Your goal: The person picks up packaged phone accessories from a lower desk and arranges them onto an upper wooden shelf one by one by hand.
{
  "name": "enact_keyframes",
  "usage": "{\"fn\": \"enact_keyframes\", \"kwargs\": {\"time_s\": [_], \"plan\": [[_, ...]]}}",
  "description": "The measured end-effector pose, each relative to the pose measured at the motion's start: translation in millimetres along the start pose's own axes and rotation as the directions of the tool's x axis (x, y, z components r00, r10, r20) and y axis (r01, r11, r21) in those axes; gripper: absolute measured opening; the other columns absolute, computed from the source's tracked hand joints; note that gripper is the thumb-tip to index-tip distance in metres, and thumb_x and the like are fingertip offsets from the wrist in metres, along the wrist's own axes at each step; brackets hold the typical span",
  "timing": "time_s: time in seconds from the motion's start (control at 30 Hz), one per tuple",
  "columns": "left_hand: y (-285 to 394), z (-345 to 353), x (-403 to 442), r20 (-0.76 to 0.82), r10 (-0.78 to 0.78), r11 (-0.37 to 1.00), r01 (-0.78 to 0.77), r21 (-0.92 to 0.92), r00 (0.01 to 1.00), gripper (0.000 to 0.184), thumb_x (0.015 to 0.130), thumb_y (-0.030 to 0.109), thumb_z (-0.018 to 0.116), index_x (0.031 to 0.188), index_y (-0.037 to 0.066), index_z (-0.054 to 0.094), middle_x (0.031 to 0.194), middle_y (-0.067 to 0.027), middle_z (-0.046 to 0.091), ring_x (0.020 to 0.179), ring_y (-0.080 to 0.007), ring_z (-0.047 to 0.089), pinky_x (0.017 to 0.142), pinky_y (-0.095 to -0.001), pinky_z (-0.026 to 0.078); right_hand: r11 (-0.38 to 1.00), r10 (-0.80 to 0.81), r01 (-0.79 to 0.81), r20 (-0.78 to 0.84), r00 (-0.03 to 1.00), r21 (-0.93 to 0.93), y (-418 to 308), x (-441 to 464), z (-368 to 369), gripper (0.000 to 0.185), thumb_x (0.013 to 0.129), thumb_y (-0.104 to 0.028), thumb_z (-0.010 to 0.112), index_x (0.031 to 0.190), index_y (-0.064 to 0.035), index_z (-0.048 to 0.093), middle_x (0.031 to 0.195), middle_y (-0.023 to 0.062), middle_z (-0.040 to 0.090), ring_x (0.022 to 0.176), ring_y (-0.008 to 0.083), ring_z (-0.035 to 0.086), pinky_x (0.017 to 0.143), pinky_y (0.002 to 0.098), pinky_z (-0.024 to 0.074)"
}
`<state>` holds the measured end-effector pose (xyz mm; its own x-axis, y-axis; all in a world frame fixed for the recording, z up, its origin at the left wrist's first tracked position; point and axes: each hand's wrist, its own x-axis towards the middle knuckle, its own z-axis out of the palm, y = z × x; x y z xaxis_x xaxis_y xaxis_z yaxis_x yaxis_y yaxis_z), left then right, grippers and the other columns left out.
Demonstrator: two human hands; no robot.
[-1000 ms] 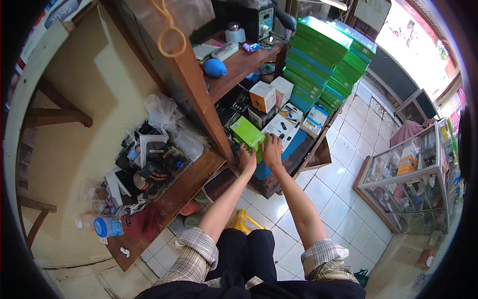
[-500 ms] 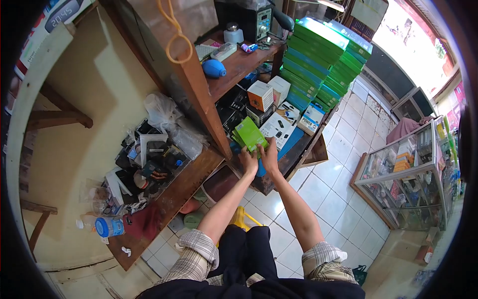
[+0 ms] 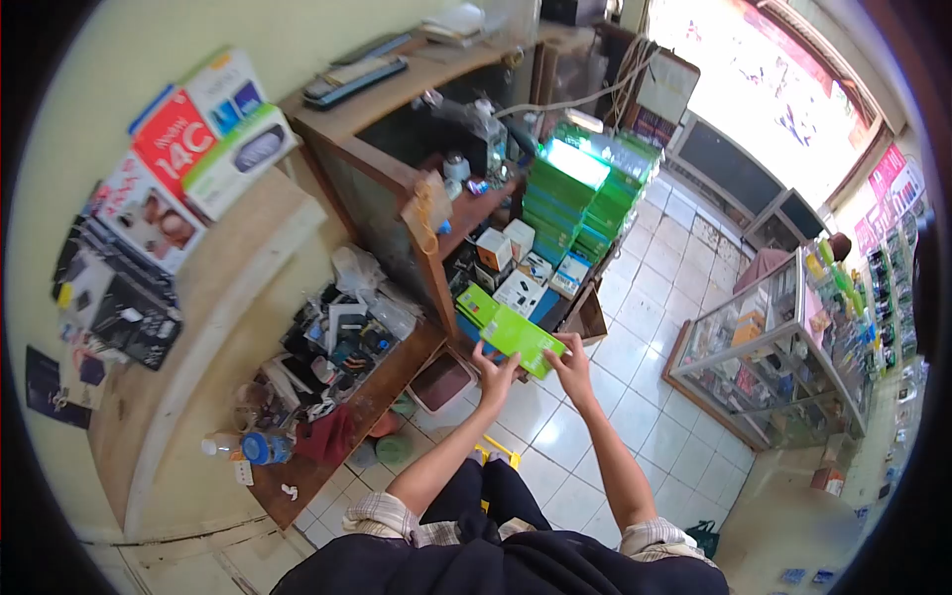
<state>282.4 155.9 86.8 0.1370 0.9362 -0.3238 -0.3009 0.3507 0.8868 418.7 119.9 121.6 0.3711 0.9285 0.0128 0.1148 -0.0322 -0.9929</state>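
Note:
Between my two hands is a flat, bright green box [image 3: 520, 338] with white print, held at a slant above the front of the workbench. My left hand [image 3: 495, 373] is closed on its near left edge. My right hand [image 3: 572, 366] grips the right end, thumb and fingers around the corner. Another green box [image 3: 477, 305] lies just behind it on the left. A white box with dark pictures [image 3: 520, 295] and an orange and white box [image 3: 493, 249] rest farther back on the bench.
Tall stacks of green boxes [image 3: 567, 193] stand at the back. A wooden shelf post [image 3: 436, 288] rises left of my hands. Cluttered parts [image 3: 347, 332] cover the left bench. A glass display case [image 3: 744, 337] is on the right, across the tiled floor [image 3: 625, 372].
The green box has been lifted toward me and turned lengthwise, and my hands have spread to its two ends. My view has tilted up, showing more wall and the shelf top.

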Motion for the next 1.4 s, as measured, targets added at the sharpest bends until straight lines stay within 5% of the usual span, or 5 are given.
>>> {"fn": "enact_keyframes", "kwargs": {"time_s": [0.4,0.63,0.97,1.27,1.4], "plan": [[217.7,-53.6,-109.4,0.418,0.129,0.99,-0.097,-0.097,0.899,0.044,0.086,0.017,0.054,0.123,0.014,0.029,0.104,-0.0109,0.051,0.076,-0.0237,0.062,0.06,-0.0329,0.054,0.983,-0.175,0.161,0.681,0.711,0.085,-250.6,19.3,11.8,0.03,0.083,-0.01,0.057,0.111,-0.0036,0.048,0.086,-0.0002,0.055,0.078,0.0061,0.053,0.065,0.0214,0.0414],[277.3,-135.3,-168.8,0.042,0.414,0.855,-0.373,-0.362,0.909,0.029,0.086,0.017,0.053,0.106,0.013,0.033,0.098,-0.0104,0.053,0.076,-0.0225,0.061,0.058,-0.0288,0.052,0.872,-0.311,-0.134,0.744,0.591,0.471,-301.4,-21.9,146.3,0.043,0.093,-0.032,0.038,0.129,-0.0092,0.032,0.105,0.0064,0.055,0.096,0.0131,0.053,0.079,0.0293,0.0455],[299.3,-205.2,-205.5,-0.364,0.676,0.699,-0.714,0.042,0.641,0.036,0.08,0.009,0.063,0.102,0.006,0.035,0.094,-0.0056,0.05,0.087,-0.0115,0.052,0.074,-0.0238,0.044,0.893,-0.308,-0.05,0.688,0.658,0.447,-298.9,-86.7,268.2,0.073,0.078,-0.003,0.063,0.132,-0.0089,0.014,0.117,0.0142,0.044,0.106,0.0203,0.048,0.087,0.0315,0.0432],[364.4,-180.8,-172.4,-0.019,0.937,0.263,-0.668,0.696,0.349,0.068,0.078,0.008,0.059,0.132,-0.001,0.019,0.133,-0.0217,0.025,0.126,-0.0333,0.024,0.104,-0.0388,0.018,0.809,-0.578,0.305,0.586,0.568,0.502,-393.0,-10.9,293.6,0.063,0.071,0.007,0.064,0.125,-0.0011,0.033,0.114,0.012,0.048,0.103,0.019,0.052,0.081,0.0276,0.0464],[372.5,-172.1,-121.3,-0.039,0.931,0.262,-0.591,0.763,0.363,0.071,0.081,0.015,0.055,0.134,-0.004,0.011,0.139,-0.0244,0.011,0.13,-0.0353,0.014,0.105,-0.04,0.015,0.77,-0.638,0.436,0.579,0.508,0.466,-397.4,34.9,320.3,0.066,0.071,0.006,0.065,0.127,-0.001,0.031,0.113,0.0125,0.049,0.099,0.0187,0.054,0.078,0.0274,0.0471]]}}
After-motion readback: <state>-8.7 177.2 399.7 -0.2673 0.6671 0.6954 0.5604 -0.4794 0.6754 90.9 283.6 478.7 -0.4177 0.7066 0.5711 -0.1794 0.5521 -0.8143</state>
